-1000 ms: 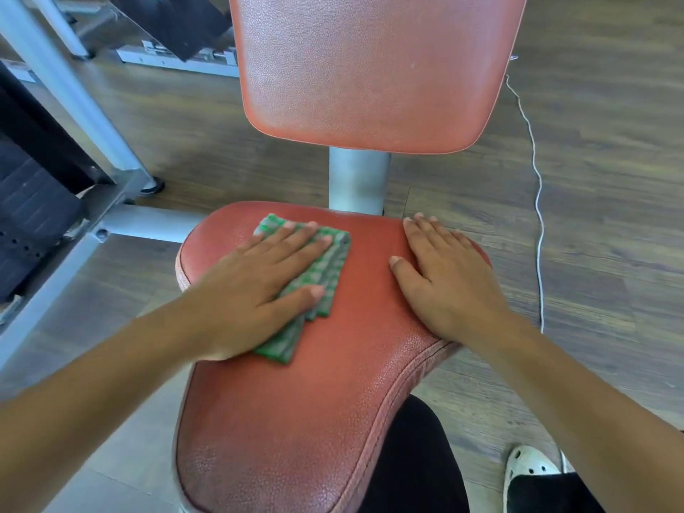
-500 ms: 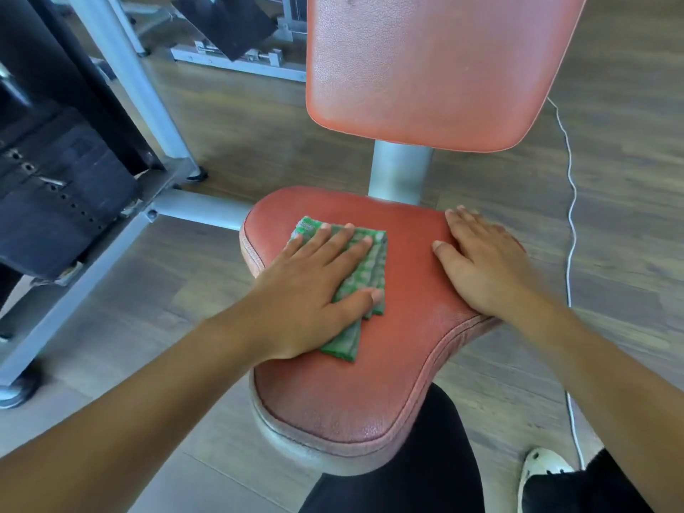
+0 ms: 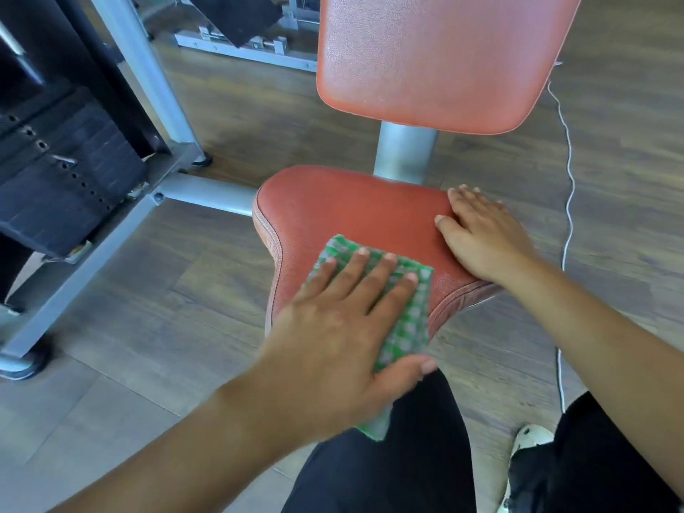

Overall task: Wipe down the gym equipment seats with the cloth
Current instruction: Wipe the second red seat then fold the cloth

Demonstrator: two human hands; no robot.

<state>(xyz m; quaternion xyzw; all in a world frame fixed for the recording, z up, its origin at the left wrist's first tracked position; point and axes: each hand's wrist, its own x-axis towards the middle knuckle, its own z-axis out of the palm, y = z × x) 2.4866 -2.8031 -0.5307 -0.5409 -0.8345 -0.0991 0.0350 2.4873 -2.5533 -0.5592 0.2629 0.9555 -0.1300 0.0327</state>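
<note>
Left grip [image 3: 340, 327], flat-fingered, was pressed on cloth [image 3: 411, 320] at seat's [image 3: 351, 209] front edge for wiping; right grip [image 3: 481, 238] was laid flat at right edge, likely for bracing.

The cloth [image 3: 407, 316] is pressed on the near part of the seat [image 3: 351, 212] under the left hand [image 3: 340, 327], one corner hung past the front edge. The right hand [image 3: 481, 238] is laid flat on its right side. Behind, the backrest [image 3: 436, 57] is carried on a post [image 3: 405, 153] — the weight stack [image 3: 63, 172] is set well to the left.
</note>
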